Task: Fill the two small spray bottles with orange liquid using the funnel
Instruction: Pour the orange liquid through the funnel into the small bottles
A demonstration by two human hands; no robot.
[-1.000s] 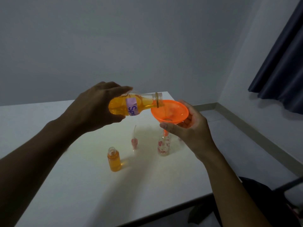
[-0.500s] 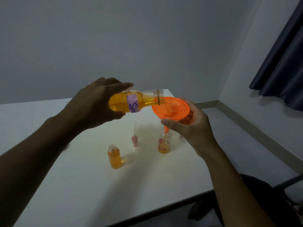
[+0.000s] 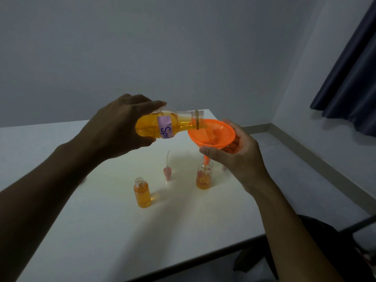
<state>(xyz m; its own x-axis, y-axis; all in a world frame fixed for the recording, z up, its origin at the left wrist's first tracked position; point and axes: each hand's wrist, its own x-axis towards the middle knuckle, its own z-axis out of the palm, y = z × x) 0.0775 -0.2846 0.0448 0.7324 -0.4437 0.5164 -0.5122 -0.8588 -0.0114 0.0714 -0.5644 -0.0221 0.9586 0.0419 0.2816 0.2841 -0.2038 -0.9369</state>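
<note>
L hand (image 3: 120, 127) grips big bottle (image 3: 162, 127) tipped, mouth over funnel (image 3: 211, 133); R hand (image 3: 234, 153) holds funnel, spout in part-filled spray bottle (image 3: 203, 178) on table (image 3: 101, 231); other spray bottle (image 3: 142, 193) near full, front-left; pump cap (image 3: 167, 171) btwn them.

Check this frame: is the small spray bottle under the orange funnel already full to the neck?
No: the patterned small bottle under the orange plastic funnel holds orange liquid only in its lower part.
</note>
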